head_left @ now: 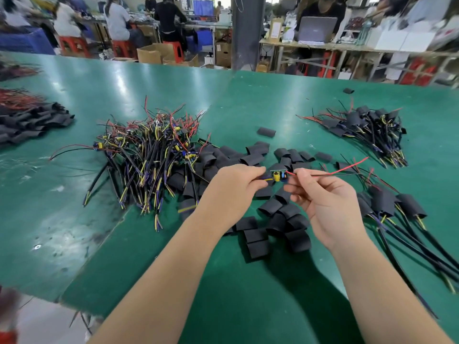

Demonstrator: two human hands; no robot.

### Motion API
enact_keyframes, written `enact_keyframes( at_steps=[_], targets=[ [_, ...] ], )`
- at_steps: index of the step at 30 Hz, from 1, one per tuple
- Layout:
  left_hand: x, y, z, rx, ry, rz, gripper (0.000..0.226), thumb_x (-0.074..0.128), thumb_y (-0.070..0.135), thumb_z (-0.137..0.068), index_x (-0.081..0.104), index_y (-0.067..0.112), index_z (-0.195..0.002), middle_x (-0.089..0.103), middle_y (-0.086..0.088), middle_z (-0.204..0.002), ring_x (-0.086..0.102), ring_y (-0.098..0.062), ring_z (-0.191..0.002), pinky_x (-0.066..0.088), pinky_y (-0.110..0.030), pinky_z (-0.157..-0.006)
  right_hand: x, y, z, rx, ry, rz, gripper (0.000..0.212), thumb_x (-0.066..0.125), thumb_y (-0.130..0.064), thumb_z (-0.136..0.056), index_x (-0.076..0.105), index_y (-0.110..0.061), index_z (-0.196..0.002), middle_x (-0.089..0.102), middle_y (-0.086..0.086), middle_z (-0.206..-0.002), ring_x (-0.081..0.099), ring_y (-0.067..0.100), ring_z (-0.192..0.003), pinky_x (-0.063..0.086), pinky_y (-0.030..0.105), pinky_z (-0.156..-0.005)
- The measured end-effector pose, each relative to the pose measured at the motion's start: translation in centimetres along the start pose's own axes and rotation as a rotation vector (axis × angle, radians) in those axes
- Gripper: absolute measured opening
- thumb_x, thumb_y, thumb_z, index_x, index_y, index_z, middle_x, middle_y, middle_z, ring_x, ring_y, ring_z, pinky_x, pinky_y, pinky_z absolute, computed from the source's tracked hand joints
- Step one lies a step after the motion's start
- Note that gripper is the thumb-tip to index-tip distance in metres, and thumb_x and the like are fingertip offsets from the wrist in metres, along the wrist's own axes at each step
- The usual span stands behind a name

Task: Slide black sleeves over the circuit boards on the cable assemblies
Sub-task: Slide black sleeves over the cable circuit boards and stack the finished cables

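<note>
A small green circuit board (279,175) with yellow and blue parts hangs above the green table (124,90) between my two hands. My left hand (232,188) pinches the yellow and black cable on the board's left side. My right hand (320,194) pinches the thin red and black wires (347,167) on its right side. No sleeve is on this board. Loose black sleeves (273,212) lie scattered on the table under and around my hands.
A tangled pile of bare cable assemblies (149,155) lies to the left. Sleeved assemblies lie at the right (387,204) and far right (365,125). More black sleeves (29,120) sit at the far left. People work at benches beyond the table.
</note>
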State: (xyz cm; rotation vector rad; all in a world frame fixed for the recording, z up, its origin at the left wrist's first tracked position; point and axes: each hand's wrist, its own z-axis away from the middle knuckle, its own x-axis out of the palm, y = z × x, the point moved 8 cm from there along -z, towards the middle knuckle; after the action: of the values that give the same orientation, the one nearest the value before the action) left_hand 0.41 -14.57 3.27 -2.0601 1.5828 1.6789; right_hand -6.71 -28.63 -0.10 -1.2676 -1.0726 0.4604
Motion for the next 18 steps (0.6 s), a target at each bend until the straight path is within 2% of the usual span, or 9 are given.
enact_keyframes(
  at_steps=[3, 6, 7, 9, 10, 12, 15, 17, 18],
  targets=[
    [0.5, 0.9, 0.7, 0.104, -0.033, -0.122, 0.024, 0.054, 0.027, -0.096, 0.068, 0.011, -0.105, 0.054, -0.003, -0.077, 0.054, -0.026, -0.081, 0.044, -0.044, -0.073, 0.3, 0.4, -0.1, 0.009, -0.009, -0.007, 0.012, 0.057, -0.008, -0.091, 0.065, -0.005, -0.083, 0.071, 0.002, -0.068, 0.067, 0.011, -0.059, 0.050, 0.018, -0.052],
    [-0.3, 0.2, 1.1, 0.117, 0.033, -0.073, 0.023, 0.054, 0.023, -0.096, 0.070, 0.010, -0.106, 0.061, -0.006, -0.078, 0.056, -0.027, -0.077, 0.046, -0.044, -0.068, -0.2, 0.7, -0.6, 0.015, -0.023, 0.068, 0.006, 0.062, -0.004, -0.087, 0.066, -0.007, -0.085, 0.072, 0.001, -0.069, 0.067, 0.011, -0.061, 0.051, 0.018, -0.056],
    [-0.7, -0.2, 1.3, 0.102, 0.068, -0.045, 0.022, 0.056, 0.021, -0.095, 0.071, 0.010, -0.106, 0.062, -0.007, -0.078, 0.057, -0.027, -0.076, 0.047, -0.043, -0.067, -0.6, 0.6, -0.8, -0.017, -0.016, 0.194, 0.008, 0.065, -0.002, -0.085, 0.067, -0.010, -0.084, 0.072, -0.002, -0.068, 0.066, 0.009, -0.062, 0.050, 0.018, -0.058],
    [-1.3, -1.1, 1.7, 0.058, 0.132, -0.027, 0.019, 0.057, 0.020, -0.094, 0.073, 0.011, -0.099, 0.062, -0.005, -0.073, 0.056, -0.026, -0.072, 0.047, -0.043, -0.065, -1.2, 0.0, -1.1, -0.125, 0.005, 0.632, 0.016, 0.072, -0.004, -0.081, 0.069, -0.019, -0.084, 0.070, -0.009, -0.068, 0.060, -0.002, -0.059, 0.046, 0.011, -0.062],
    [-1.6, -1.6, 1.8, 0.033, 0.157, -0.032, 0.018, 0.057, 0.020, -0.093, 0.073, 0.012, -0.095, 0.062, -0.004, -0.073, 0.057, -0.026, -0.072, 0.047, -0.043, -0.064, -1.0, -0.1, -1.1, -0.172, -0.015, 0.876, 0.016, 0.075, -0.009, -0.080, 0.070, -0.022, -0.088, 0.068, -0.011, -0.071, 0.056, -0.005, -0.058, 0.041, 0.008, -0.062],
    [-2.0, -2.4, 2.1, -0.010, 0.201, -0.029, 0.016, 0.058, 0.020, -0.092, 0.073, 0.014, -0.091, 0.066, -0.002, -0.076, 0.059, -0.025, -0.073, 0.049, -0.041, -0.067, -0.1, 0.5, -0.8, -0.212, -0.100, 1.253, 0.024, 0.078, -0.024, -0.078, 0.070, -0.024, -0.101, 0.063, -0.010, -0.083, 0.051, -0.002, -0.064, 0.032, 0.012, -0.063],
    [-2.7, -3.3, 2.4, -0.088, 0.282, -0.007, 0.015, 0.059, 0.018, -0.092, 0.073, 0.016, -0.087, 0.069, 0.003, -0.077, 0.060, -0.025, -0.072, 0.050, -0.040, -0.067, 0.9, 2.3, -0.9, -0.165, -0.172, 1.448, 0.047, 0.075, -0.040, -0.079, 0.064, -0.018, -0.120, 0.052, 0.000, -0.105, 0.052, 0.013, -0.092, 0.028, 0.015, -0.076],
    [-3.2, -3.8, 2.5, -0.125, 0.340, 0.009, 0.017, 0.057, 0.017, -0.093, 0.071, 0.015, -0.083, 0.067, 0.003, -0.072, 0.060, -0.024, -0.069, 0.050, -0.041, -0.064, 2.1, 2.1, -1.1, -0.202, -0.157, 1.474, 0.048, 0.067, -0.041, -0.086, 0.060, -0.017, -0.127, 0.049, 0.006, -0.117, 0.047, 0.024, -0.112, 0.036, 0.025, -0.094],
    [-3.4, -3.9, 2.6, -0.135, 0.362, 0.008, 0.018, 0.056, 0.016, -0.094, 0.071, 0.015, -0.082, 0.067, 0.003, -0.071, 0.061, -0.023, -0.068, 0.050, -0.041, -0.063, 3.0, 2.1, -1.4, -0.231, -0.178, 1.506, 0.045, 0.063, -0.039, -0.090, 0.058, -0.018, -0.129, 0.049, 0.007, -0.121, 0.043, 0.027, -0.117, 0.037, 0.032, -0.099]
  ],
)
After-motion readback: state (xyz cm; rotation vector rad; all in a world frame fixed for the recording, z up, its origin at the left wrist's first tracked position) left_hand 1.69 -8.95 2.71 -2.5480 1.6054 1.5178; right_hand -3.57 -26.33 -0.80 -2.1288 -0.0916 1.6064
